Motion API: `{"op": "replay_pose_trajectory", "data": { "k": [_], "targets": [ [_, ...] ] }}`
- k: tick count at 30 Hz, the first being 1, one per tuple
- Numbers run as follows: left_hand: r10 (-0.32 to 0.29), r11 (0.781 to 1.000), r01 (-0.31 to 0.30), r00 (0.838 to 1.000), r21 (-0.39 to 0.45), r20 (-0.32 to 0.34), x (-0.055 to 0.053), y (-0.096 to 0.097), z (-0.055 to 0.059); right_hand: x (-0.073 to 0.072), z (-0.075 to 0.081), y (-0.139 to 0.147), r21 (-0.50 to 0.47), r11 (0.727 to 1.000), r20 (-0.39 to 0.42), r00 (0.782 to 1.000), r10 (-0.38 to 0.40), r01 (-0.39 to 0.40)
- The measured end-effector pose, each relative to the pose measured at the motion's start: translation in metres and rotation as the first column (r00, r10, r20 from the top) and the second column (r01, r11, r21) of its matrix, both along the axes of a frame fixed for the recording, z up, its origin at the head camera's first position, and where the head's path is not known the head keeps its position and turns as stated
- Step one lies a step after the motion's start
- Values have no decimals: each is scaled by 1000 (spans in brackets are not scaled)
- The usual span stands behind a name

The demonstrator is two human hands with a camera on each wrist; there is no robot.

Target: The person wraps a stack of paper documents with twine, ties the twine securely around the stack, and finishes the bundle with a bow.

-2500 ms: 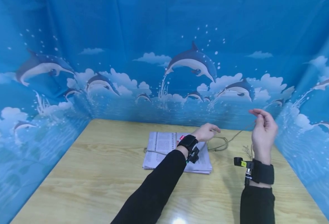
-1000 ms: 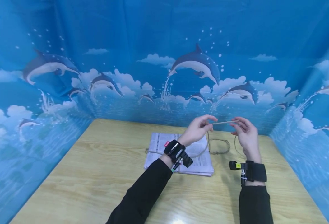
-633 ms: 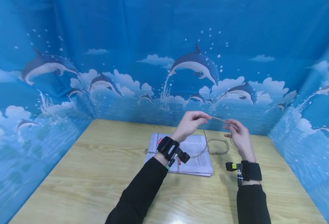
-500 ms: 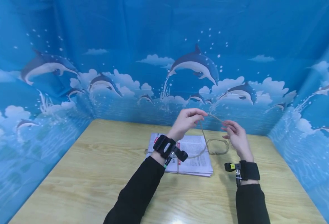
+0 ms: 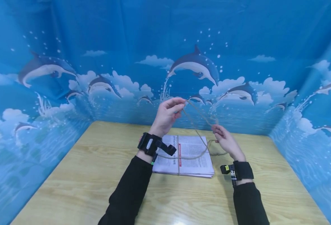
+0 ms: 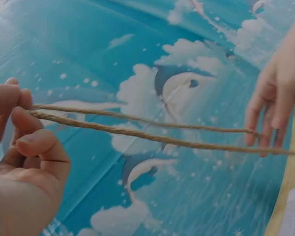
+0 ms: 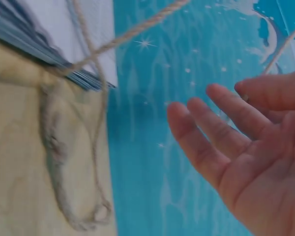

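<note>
My left hand [image 5: 165, 117] is raised over the back left of a stack of newspapers [image 5: 195, 148] and pinches a length of brown twine [image 6: 123, 131] between thumb and fingertips. Two strands run from it towards the right. My right hand [image 5: 226, 143], lower and beyond the stack's right side, pinches one strand between thumb and forefinger; in the right wrist view its other fingers [image 7: 201, 142] are spread. One strand of twine crosses the stack front to back, and another curves loosely across it. A coiled part of the twine [image 7: 54, 142] lies beside the stack.
The stack lies on a wood-grain table [image 5: 98, 175], towards its back edge. Blue sheeting printed with dolphins [image 5: 196, 64] rises behind the table and along both sides. Black straps with small cameras sit on both wrists.
Both hands first came together around the twine above the stack. Since then my left hand has moved left and up, drawing out a longer strand, while my right hand has shifted left and slightly down.
</note>
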State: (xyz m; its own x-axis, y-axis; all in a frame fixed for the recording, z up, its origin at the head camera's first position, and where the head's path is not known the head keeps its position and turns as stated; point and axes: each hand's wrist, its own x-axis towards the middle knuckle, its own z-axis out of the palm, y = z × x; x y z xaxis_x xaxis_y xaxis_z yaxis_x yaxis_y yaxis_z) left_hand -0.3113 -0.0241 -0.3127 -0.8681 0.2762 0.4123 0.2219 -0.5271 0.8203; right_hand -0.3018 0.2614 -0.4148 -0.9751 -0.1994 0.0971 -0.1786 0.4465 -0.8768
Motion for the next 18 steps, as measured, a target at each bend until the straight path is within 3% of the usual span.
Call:
{"op": "replay_pose_trajectory", "data": {
  "k": [6, 10, 15, 18],
  "targets": [
    [134, 990, -135, 990, 30, 32, -5, -21, -11, -4, -13, -4, 25, 997, 64, 996, 69, -71],
    [220, 973, -223, 974, 57, 57, -9, -41, -21, -6, -21, -6, 115, 986, 95, 989, 112, -123],
    [289, 952, -296, 953, 77, 93, -12, -68, -37, -10, -35, -8, 349, 925, 34, 988, 147, -150],
    [351, 931, -360, 929, 62, 116, -13, -84, -48, -11, -41, -8, 458, 882, -24, 990, 141, -114]
  ]
}}
